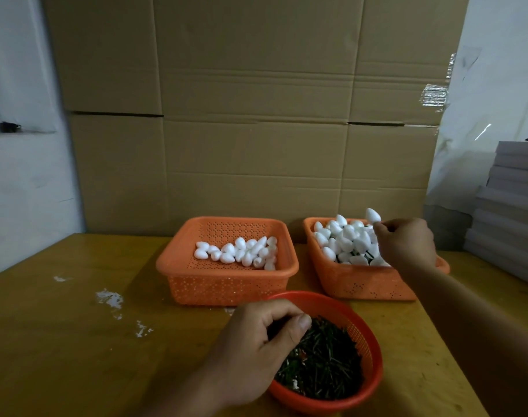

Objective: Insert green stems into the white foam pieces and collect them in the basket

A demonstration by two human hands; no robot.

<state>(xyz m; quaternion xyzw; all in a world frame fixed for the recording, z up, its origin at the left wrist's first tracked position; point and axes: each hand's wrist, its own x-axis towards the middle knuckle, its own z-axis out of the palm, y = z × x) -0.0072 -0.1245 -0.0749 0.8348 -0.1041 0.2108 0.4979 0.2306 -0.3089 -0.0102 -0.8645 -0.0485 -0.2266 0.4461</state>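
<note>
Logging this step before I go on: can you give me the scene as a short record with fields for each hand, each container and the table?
left hand: fingers curled into the green stems; what it holds is hidden
right hand: pinches one foam piece over the right basket
round bowl: nearest, filled with stems
left basket: plain foam pieces, partly filled
right basket: heaped foam pieces, green showing between them
table: white crumbs at left

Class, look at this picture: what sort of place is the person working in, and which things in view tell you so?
Probably a small workshop or packing room for handmade craft assembly. Large cardboard cartons are stacked against the wall, baskets of foam pieces sit sorted on a wooden table, and flat grey boxes are piled at the right.
</note>
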